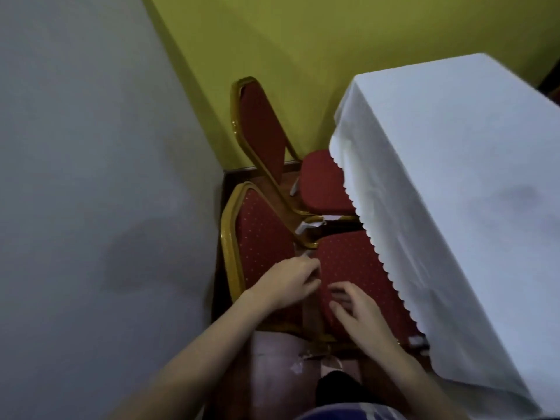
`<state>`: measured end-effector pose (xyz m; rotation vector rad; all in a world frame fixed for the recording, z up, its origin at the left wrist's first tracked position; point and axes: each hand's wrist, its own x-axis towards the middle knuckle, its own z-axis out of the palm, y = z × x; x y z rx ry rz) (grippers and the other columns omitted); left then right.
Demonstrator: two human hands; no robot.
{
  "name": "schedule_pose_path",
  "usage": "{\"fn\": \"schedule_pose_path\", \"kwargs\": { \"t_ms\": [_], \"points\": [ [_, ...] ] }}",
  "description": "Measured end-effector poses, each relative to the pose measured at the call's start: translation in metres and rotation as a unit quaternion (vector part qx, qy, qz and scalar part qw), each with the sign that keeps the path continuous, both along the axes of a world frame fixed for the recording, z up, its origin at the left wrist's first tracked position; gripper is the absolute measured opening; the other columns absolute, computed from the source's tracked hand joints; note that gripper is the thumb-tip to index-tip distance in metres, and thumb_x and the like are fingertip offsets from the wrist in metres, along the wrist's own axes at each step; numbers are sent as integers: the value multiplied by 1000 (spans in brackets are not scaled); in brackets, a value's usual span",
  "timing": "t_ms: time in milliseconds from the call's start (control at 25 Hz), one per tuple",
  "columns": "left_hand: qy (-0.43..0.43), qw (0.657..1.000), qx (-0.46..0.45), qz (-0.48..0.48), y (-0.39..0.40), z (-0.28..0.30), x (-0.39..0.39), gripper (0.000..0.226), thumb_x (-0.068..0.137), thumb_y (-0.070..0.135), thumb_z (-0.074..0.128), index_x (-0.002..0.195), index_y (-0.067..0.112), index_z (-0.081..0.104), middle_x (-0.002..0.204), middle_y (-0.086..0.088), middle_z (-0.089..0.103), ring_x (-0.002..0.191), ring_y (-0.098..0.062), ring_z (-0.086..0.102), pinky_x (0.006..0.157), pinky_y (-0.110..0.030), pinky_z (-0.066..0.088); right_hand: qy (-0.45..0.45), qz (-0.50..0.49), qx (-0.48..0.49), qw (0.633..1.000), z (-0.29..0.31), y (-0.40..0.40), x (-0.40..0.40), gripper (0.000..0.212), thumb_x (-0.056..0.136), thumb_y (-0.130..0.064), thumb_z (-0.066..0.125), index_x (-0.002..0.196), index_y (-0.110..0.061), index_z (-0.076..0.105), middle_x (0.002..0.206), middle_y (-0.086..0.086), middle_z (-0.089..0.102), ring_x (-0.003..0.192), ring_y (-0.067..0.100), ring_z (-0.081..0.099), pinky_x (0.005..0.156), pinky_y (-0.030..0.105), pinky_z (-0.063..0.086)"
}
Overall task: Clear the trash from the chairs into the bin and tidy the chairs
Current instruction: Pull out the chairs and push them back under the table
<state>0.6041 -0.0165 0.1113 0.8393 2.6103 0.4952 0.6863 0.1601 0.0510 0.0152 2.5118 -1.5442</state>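
At the bottom edge, a dark shoe and a patch of pinkish floor show between the person's bare forearms, with small scraps of whitish paper lying on the floor just beside the gold leg of the near chair. Both hands are over this chair's red dotted seat. The left hand sits at the seat's back edge, where seat meets backrest, with its fingers curled narrowly together; whether they pinch anything there cannot be told. The right hand hovers low over the front part of the seat, fingers spread loosely and holding nothing.

A whitish crumpled scrap is lodged between the two chairs, against the gold frame behind the near seat. Another pale scrap lies by the chair's right front corner, at the hem of the cloth.

The far chair, same red and gold, stands just behind, its seat partly tucked under the counter, which is draped in a white scalloped tablecloth. A grey wall rises on the left and a yellow-green wall beyond.
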Motion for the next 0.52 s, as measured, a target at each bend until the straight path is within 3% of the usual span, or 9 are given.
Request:
{"fn": "schedule_pose_path", "kwargs": {
  "t_ms": [240,520],
  "points": [
    [-5,994,-96,-53,-55,24,-88,17,93,31,51,100,16,55,102,-5,62,96,-26,61,78,-39,49,-47,64,-30,996,-12,-54,-71,28,90,-20,61,116,-27,54,114,-9,59,105,3,59,91,29,52],
    [-18,974,-130,-184,-61,21,-160,18,94,32,51,100,16,55,105,-7,62,97,-28,62,81,-46,52,-43,-40,-55,997,-10,-105,-93,27,91,-31,60,117,-28,56,119,-14,60,103,-8,58,90,20,48]
  ]
}}
